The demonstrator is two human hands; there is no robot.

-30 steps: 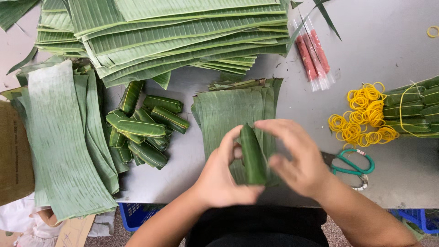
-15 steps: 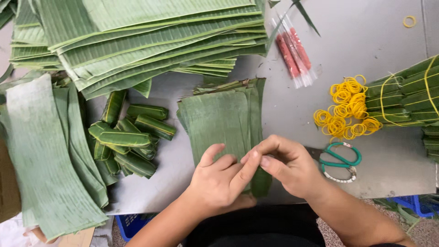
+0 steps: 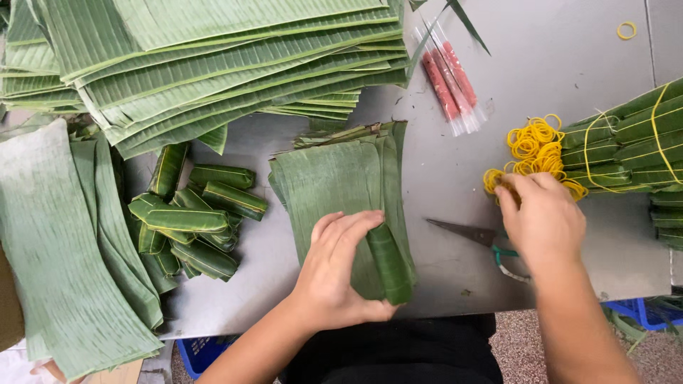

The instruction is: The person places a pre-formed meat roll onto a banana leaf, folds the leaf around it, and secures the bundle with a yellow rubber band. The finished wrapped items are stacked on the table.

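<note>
A grey counter (image 3: pixel 569 92) carries a stack of cut banana leaves (image 3: pixel 334 185). On that stack's near edge the left hand (image 3: pixel 341 274) has its fingers clamped round a rolled leaf parcel (image 3: pixel 390 263). Right of the stack, the right hand (image 3: pixel 544 220) pinches into the yellow rubber bands (image 3: pixel 533 146), above scissors (image 3: pixel 477 235).

You're at a food-wrapping workbench. Stacked banana leaves (image 3: pixel 213 64), finished leaf rolls (image 3: pixel 192 220) and yellow rubber bands (image 3: pixel 533 146) cover the steel table (image 3: pixel 555 78).

Left hand (image 3: pixel 334 274) pins my rolled green banana-leaf parcel (image 3: pixel 389 264)

My right hand (image 3: pixel 541 217) reaches into the loose pile of yellow rubber bands (image 3: pixel 533 146); green-handled scissors (image 3: pixel 491 245) lie beneath it.
</note>
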